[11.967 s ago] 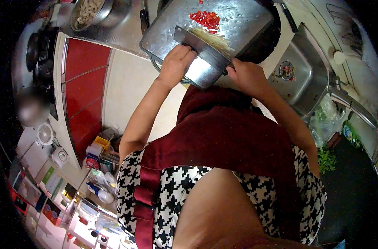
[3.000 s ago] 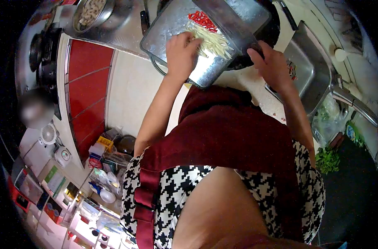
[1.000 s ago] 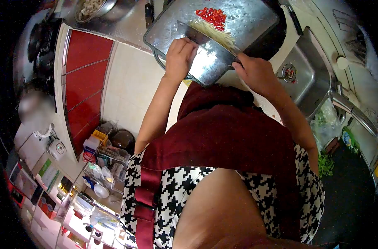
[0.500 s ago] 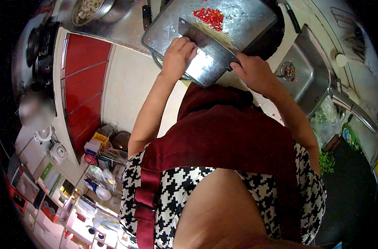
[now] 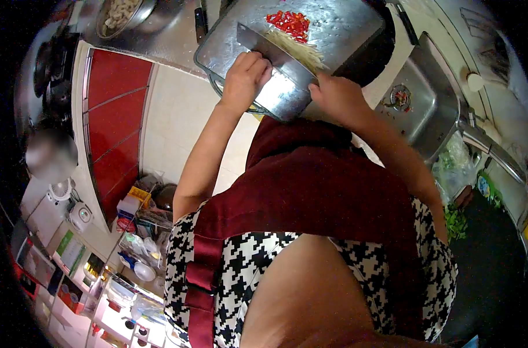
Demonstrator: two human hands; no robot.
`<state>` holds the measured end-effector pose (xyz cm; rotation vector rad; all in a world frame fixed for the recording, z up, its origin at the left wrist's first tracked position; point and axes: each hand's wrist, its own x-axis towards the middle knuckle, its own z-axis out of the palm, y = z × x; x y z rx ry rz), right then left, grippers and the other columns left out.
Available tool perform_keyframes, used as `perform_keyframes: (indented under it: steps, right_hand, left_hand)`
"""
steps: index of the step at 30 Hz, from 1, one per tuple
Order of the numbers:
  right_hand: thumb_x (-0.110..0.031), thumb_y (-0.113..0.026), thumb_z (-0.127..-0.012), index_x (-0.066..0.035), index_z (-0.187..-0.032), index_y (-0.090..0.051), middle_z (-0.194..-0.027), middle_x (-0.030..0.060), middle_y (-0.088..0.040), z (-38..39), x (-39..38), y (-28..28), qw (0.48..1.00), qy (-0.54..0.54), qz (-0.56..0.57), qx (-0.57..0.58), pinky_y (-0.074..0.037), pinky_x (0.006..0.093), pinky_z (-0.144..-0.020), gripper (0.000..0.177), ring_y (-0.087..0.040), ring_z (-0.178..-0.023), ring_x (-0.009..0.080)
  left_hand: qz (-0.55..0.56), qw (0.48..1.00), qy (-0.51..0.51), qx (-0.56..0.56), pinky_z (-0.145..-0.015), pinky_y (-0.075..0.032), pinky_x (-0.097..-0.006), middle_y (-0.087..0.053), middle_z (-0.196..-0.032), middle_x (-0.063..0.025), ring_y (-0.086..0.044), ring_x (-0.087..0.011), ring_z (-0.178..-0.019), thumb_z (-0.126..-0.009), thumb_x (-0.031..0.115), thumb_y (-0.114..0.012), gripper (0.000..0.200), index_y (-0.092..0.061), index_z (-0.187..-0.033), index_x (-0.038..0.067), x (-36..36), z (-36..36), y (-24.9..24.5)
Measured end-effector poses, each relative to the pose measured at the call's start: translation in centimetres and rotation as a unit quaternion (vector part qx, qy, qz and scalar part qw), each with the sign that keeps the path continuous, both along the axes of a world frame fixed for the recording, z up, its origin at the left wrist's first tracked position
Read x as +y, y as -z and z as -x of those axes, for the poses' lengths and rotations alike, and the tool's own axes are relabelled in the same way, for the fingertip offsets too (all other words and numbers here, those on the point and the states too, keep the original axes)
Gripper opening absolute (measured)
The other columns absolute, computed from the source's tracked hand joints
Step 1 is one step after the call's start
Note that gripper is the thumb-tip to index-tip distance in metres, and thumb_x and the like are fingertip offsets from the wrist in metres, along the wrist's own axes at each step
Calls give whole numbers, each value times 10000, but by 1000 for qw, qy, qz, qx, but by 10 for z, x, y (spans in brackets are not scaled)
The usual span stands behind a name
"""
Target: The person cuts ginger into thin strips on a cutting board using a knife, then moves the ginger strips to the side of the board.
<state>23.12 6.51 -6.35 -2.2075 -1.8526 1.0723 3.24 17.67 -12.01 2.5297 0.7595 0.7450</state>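
Observation:
My right hand (image 5: pixel 340 98) is closed round the handle of a wide cleaver (image 5: pixel 278 55), whose blade slants up to the left over a metal cutting board (image 5: pixel 348 32). Beside the blade, my left hand (image 5: pixel 246 78) has its fingers curled down near the board; what lies under them is hidden. Thin pale shreds (image 5: pixel 298 51) lie along the far side of the blade. Beyond them is a small pile of chopped red chili (image 5: pixel 289 24).
A metal bowl of pale pieces (image 5: pixel 120 17) stands at the upper left, with a black-handled knife (image 5: pixel 201 26) between it and the board. The sink (image 5: pixel 429 93) is to the right, with bagged greens (image 5: pixel 454 165) below it.
The cleaver and my right hand have shifted slightly to the left, and more of the pale shreds shows. My left hand has barely moved.

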Motion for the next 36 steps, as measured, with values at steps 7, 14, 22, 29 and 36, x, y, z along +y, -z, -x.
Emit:
perform_keyframes:
  steps: [7, 14, 22, 29, 36]
  right_hand:
    - [-307, -517, -918, -8, -888, -574, -783, 228, -643, 4, 14, 6, 996, 36, -83, 19, -493, 523, -675, 306, -632, -749, 418]
    - [-326, -526, -925, -3, -964, -579, -788, 218, -651, -26, -4, -18, 984, 118, -96, 93, -500, 503, -668, 330, -634, -732, 423]
    - [-360, -514, -942, -14, -996, -571, -831, 244, -653, -56, -17, -22, 974, 170, -136, 64, -492, 519, -725, 355, -627, -791, 443]
    - [-375, -517, -941, -11, -995, -546, -832, 262, -636, -58, -26, -24, 975, 191, -89, 65, -483, 529, -694, 369, -614, -789, 458]
    - [-322, -550, -940, -7, -969, -567, -712, 163, -612, -68, -30, -15, 969, 190, -149, 42, -470, 399, -557, 317, -593, -608, 277]
  left_hand:
    - [3, 1000, 13, 13, -719, -501, -369, -590, -874, -88, -575, -280, -821, -703, 20, -698, 144, -615, -818, 41, 0, -3, -10]
    - [-19, 1000, -17, 8, -744, -488, -380, -602, -905, -87, -577, -289, -855, -703, 77, -719, 171, -624, -843, 54, -1, -6, -4]
    - [-27, 998, 7, 61, -1011, -379, -503, -520, -1306, -119, -465, -323, -1237, -829, 202, -661, 469, -541, -1259, 61, -17, -45, 1]
    - [17, 990, 9, 138, -1089, -284, -533, -447, -1411, -71, -392, -287, -1334, -865, 203, -627, 492, -502, -1335, 127, -27, -5, -6]
    - [-27, 995, -89, -21, -788, -448, -403, -603, -999, -89, -560, -300, -917, -741, 67, -664, 306, -670, -1044, 105, -4, -46, -4]
